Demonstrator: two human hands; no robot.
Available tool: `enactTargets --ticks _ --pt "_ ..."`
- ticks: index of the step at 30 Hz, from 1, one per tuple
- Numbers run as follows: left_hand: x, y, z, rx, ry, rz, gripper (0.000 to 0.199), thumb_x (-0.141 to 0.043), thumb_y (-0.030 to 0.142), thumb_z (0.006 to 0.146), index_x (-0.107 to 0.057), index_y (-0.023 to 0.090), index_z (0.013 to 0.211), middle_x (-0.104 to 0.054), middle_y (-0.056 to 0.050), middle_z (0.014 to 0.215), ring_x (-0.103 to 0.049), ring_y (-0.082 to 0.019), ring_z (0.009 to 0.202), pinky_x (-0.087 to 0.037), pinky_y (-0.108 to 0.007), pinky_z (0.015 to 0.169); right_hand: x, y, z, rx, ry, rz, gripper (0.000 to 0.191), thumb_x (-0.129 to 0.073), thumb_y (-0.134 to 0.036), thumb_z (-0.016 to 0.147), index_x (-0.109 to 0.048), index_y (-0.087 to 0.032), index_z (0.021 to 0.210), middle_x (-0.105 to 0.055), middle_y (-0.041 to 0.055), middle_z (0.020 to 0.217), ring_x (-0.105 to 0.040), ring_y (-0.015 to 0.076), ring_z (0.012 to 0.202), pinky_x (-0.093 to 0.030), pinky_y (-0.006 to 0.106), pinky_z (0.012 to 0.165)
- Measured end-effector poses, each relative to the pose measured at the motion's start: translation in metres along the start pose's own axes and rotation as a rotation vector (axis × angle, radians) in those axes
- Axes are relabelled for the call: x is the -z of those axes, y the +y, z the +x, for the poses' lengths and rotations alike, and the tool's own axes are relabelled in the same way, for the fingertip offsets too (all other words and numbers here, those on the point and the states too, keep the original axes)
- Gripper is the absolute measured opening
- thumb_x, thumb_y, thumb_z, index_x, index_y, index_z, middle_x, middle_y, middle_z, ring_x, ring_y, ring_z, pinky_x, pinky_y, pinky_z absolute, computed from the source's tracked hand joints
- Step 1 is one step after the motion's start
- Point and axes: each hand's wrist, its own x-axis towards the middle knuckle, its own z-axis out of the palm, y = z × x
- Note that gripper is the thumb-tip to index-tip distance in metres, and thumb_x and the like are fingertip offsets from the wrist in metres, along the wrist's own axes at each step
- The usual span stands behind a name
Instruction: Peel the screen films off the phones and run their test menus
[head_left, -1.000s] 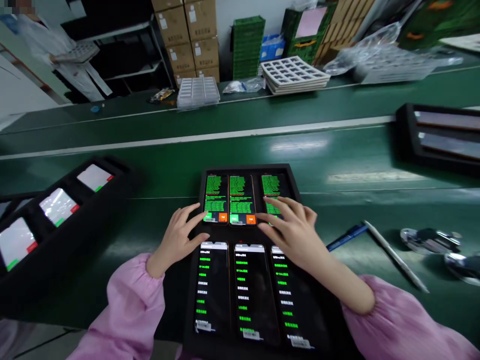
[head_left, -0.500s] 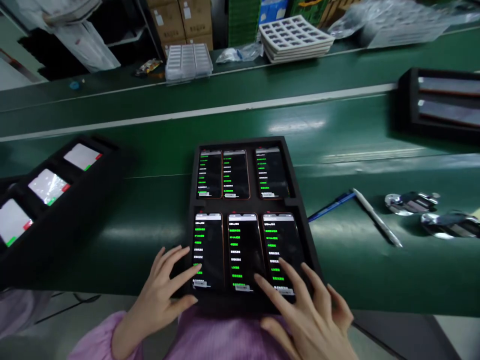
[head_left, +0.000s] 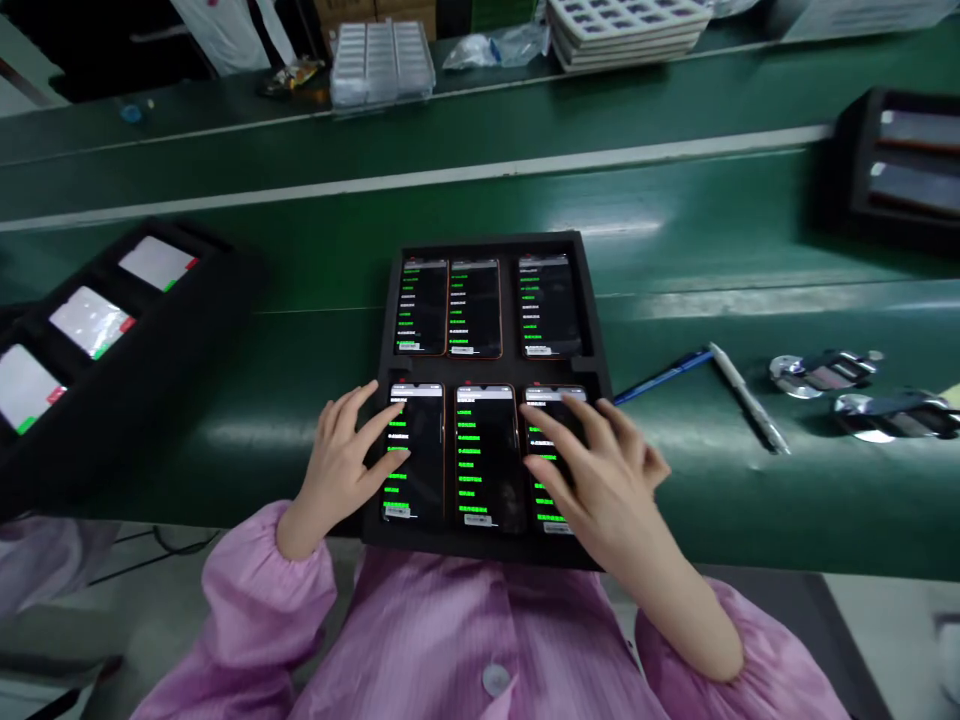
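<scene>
A black tray (head_left: 506, 372) lies on the green bench, holding several phones in two rows with lit lists of green and white text. My left hand (head_left: 341, 460) has its fingers spread over the tray's left edge and the front-left phone (head_left: 420, 470). Over the front-right phone (head_left: 551, 490) is my right hand (head_left: 600, 470), fingers apart, hiding part of its screen. Between the hands, the front-middle phone (head_left: 487, 450) shows in full. Neither hand holds anything.
Left stands a black tray (head_left: 142, 340) with white-faced items. To the right lie a blue pen (head_left: 664, 376), a white pen (head_left: 746, 395) and shiny metal pieces (head_left: 825, 372). Another black tray (head_left: 855, 165) is farther right. Clear plastic trays (head_left: 381, 65) sit at the back.
Both hands have moved up over the front-row phones, the right one also onto the front-right phone. The lists on the front phones have scrolled. The whole view has shifted.
</scene>
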Motion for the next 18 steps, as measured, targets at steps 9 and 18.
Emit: enactTargets --ticks 9,18 --pt "0.011 0.030 -0.049 0.058 0.103 -0.124 0.051 -0.061 0.034 0.105 -0.050 0.026 0.155 -0.058 -0.011 0.147 -0.057 -0.027 0.135 -0.044 -0.043 0.118 0.022 0.037 -0.053 0.089 0.106 0.336 0.033 -0.049 -0.015 0.105 -0.067 -0.022 0.131 -0.069 0.0095 0.123 -0.066 0.0226 0.111 -0.053 0.039 0.094" --pt "-0.008 0.055 -0.050 0.134 0.074 -0.129 0.058 -0.058 0.041 0.106 -0.042 0.025 0.160 -0.050 -0.015 0.154 -0.047 -0.033 0.145 -0.040 -0.048 0.118 -0.003 0.029 -0.059 0.148 0.147 0.254 0.027 -0.053 -0.016 0.104 -0.070 -0.015 0.125 -0.061 0.0168 0.138 -0.056 0.0299 0.130 -0.052 0.047 0.104"
